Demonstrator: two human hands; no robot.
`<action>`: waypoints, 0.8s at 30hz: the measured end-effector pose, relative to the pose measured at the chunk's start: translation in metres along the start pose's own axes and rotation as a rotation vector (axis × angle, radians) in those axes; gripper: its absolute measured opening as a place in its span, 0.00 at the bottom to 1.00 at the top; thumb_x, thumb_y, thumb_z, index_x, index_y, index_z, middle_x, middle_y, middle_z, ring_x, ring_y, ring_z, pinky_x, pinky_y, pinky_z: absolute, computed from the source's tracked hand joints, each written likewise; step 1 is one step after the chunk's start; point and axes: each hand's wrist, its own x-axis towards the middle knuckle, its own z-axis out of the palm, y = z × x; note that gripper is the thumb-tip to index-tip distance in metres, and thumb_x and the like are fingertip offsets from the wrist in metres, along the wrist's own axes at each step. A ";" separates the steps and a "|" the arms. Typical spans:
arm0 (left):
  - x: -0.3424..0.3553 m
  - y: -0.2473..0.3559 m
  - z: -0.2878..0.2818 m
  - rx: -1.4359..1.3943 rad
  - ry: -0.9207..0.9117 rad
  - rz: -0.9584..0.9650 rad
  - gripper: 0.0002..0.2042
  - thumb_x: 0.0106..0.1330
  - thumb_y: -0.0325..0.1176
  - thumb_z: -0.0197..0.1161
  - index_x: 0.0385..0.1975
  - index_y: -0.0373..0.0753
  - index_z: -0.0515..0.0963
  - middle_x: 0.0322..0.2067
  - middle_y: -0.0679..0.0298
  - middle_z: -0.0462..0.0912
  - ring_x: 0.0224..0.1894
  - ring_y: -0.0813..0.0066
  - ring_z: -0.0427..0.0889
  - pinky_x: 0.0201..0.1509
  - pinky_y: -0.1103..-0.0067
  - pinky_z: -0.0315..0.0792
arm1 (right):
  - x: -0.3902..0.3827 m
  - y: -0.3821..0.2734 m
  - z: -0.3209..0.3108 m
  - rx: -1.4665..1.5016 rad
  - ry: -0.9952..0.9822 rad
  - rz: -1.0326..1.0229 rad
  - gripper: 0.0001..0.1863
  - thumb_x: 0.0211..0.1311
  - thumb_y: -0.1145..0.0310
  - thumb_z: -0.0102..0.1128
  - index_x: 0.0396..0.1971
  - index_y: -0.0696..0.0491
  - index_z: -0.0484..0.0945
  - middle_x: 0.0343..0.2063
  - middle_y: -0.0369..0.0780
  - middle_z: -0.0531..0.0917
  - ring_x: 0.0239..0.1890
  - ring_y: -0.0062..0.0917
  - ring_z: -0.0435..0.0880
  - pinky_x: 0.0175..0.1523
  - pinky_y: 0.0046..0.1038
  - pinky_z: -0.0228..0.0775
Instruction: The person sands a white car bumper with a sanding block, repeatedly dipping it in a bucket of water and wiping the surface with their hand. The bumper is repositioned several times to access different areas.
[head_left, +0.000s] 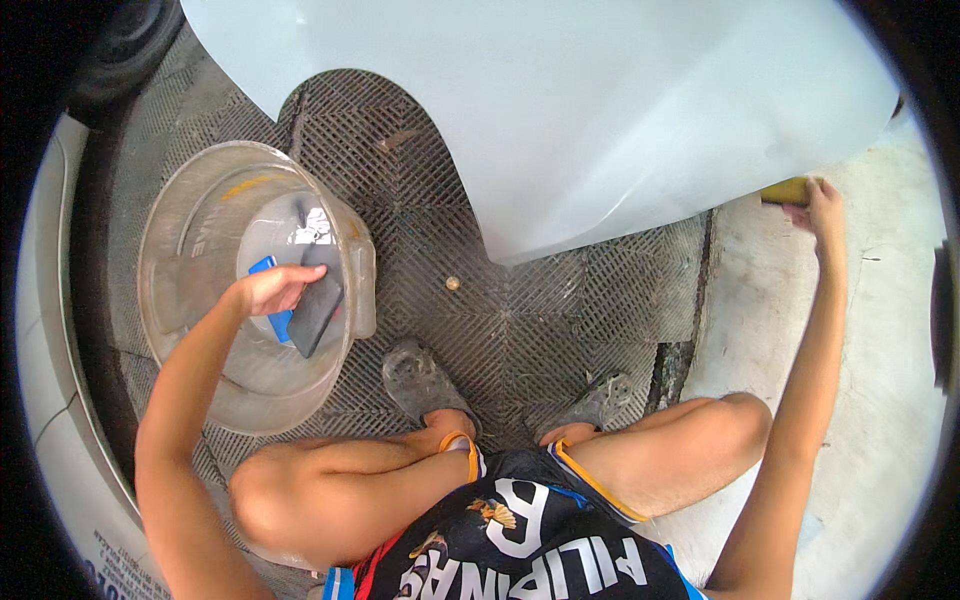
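My left hand (278,288) reaches over a cloudy plastic bucket (358,250), its thumb pressed on a dark grey flat rectangular pad (318,315). A bright blue flat piece (280,325) shows beside the pad, partly behind my fingers; whether I grip it too, I cannot tell. Shiny water (265,230) lies in the bucket. Far to the right, my right hand (820,212) closes on a yellowish-green sponge (785,190) at the lower edge of a large pale, glossy car body panel (620,120). The panel partly covers the sponge.
Dark ribbed matting (430,240) lies under the bucket and my grey clogs (420,380). A small round pale object (453,284) sits on it. Pale concrete (740,300) lies to the right. A white vehicle part (50,330) curves along the left, with a dark tire (125,50) at the upper left.
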 end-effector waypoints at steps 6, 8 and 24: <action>0.044 -0.010 0.034 -0.033 0.416 -0.059 0.23 0.73 0.40 0.57 0.64 0.36 0.76 0.56 0.54 0.84 0.57 0.63 0.82 0.63 0.69 0.72 | -0.104 0.002 -0.019 -0.226 -0.490 0.119 0.17 0.77 0.63 0.50 0.54 0.59 0.79 0.38 0.46 0.88 0.28 0.28 0.92 0.27 0.25 0.80; 0.036 -0.007 0.043 0.060 0.372 -0.073 0.22 0.71 0.39 0.57 0.62 0.36 0.77 0.55 0.54 0.85 0.55 0.63 0.83 0.62 0.69 0.73 | -0.134 0.007 -0.004 -0.215 -0.662 0.069 0.15 0.76 0.63 0.53 0.50 0.59 0.79 0.35 0.45 0.89 0.29 0.32 0.92 0.30 0.29 0.81; 0.035 -0.025 0.019 1.417 0.416 0.577 0.22 0.62 0.47 0.66 0.48 0.37 0.86 0.45 0.41 0.87 0.50 0.42 0.86 0.54 0.59 0.79 | -0.196 0.020 0.058 -0.557 -0.813 -0.777 0.10 0.69 0.63 0.59 0.35 0.54 0.82 0.27 0.53 0.86 0.34 0.52 0.87 0.41 0.53 0.78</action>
